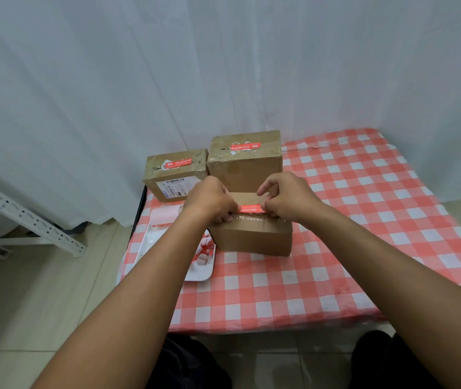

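Red sticker (252, 208) lies across top of near cardboard box (251, 237), on checked table (336, 248). Left hand (209, 199) and right hand (288, 199) pinch its ends, fingers clamped; left grip partly hidden. White tray (201, 272) just left of box.

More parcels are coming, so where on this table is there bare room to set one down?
Free: checked cloth right of the near box, and the strip in front of it. Crowded: left and back, with the white tray, labelled box and taller box.
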